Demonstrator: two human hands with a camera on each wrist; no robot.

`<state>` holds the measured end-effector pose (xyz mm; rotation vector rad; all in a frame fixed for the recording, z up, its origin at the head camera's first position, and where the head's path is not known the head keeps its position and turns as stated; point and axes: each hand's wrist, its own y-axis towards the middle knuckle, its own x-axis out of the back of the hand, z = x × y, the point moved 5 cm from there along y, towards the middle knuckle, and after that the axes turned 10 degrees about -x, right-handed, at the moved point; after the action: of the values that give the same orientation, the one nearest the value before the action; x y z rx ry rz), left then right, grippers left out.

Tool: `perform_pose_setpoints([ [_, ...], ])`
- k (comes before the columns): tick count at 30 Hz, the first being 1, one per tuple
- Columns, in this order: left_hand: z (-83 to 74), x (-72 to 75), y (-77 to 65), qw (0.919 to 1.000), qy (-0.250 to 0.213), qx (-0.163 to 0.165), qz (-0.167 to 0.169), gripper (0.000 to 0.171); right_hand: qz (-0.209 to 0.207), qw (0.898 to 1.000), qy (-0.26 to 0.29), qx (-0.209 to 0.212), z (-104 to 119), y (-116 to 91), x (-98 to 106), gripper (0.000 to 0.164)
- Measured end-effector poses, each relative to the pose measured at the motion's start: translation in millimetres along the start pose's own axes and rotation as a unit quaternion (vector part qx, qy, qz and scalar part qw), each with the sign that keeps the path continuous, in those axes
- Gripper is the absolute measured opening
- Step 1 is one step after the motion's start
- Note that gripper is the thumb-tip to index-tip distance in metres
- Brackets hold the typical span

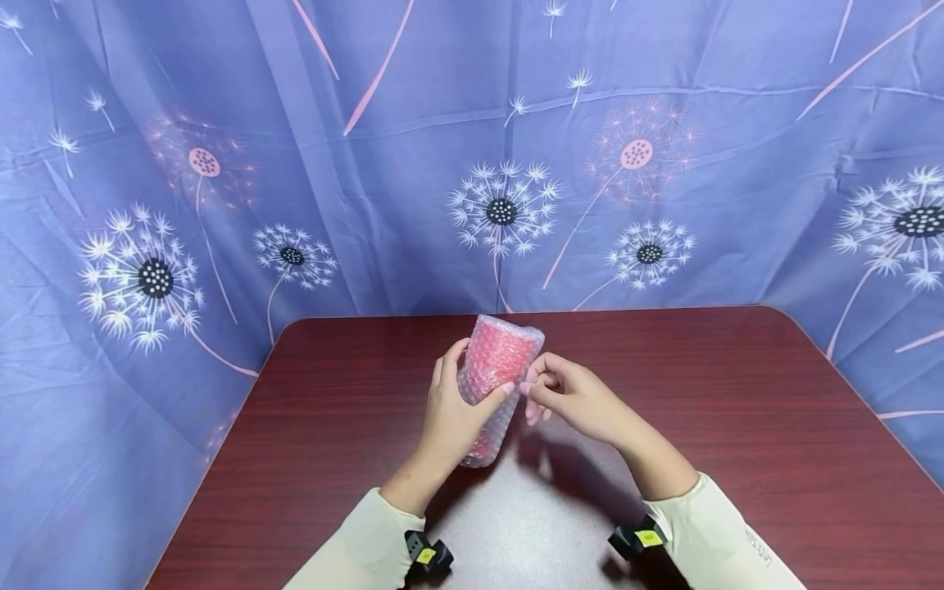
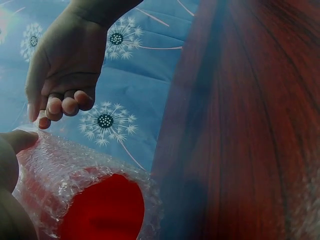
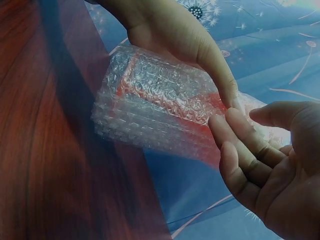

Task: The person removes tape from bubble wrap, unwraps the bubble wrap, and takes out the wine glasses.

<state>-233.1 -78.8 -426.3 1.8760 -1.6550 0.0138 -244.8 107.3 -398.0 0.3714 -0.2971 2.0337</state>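
Observation:
A red cylinder wrapped in clear bubble wrap stands tilted above the table. Its red hollow end shows in the left wrist view. My left hand grips the wrapped cylinder from the left, with the thumb laid across its near side. At the right edge of the wrap, my right hand has its thumb and forefinger close together and seems to pinch the wrap's edge. Its other fingers curl loosely beside the wrap. The exact pinch point is small and partly hidden by the fingertips.
A dark red wood-grain table lies under both hands. Behind it and at its sides hangs a blue cloth with a dandelion print, close to the table's back edge.

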Motion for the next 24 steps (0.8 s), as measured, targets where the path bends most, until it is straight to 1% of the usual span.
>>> perform_pose_setpoints([
  [5,1.2,-2.3,0.3,0.9997,-0.002,0.006,0.023,0.089,-0.009,1.0,-0.019,0.0,-0.2,-0.1,0.3,0.015],
  [10,2.5,-5.0,1.0,0.9986,-0.01,0.008,0.05,0.089,-0.017,0.999,-0.035,-0.004,0.5,-0.8,1.6,0.01],
  [15,0.7,-5.1,0.8,0.9973,-0.026,-0.004,0.068,0.084,-0.031,0.999,-0.041,-0.012,-1.0,0.0,4.4,0.008],
  [17,0.4,-4.7,1.4,0.997,-0.033,-0.014,0.068,0.082,-0.033,0.999,-0.036,-0.011,-2.2,0.8,5.4,0.009],
  [19,1.0,-4.2,2.3,0.9969,-0.04,-0.018,0.065,0.082,-0.034,0.999,-0.03,-0.008,-3.1,1.5,6.0,0.01],
  [24,2.7,-2.1,4.2,0.998,-0.039,-0.009,0.048,0.085,-0.036,0.999,-0.013,-0.009,-4.3,2.8,6.7,0.011],
])
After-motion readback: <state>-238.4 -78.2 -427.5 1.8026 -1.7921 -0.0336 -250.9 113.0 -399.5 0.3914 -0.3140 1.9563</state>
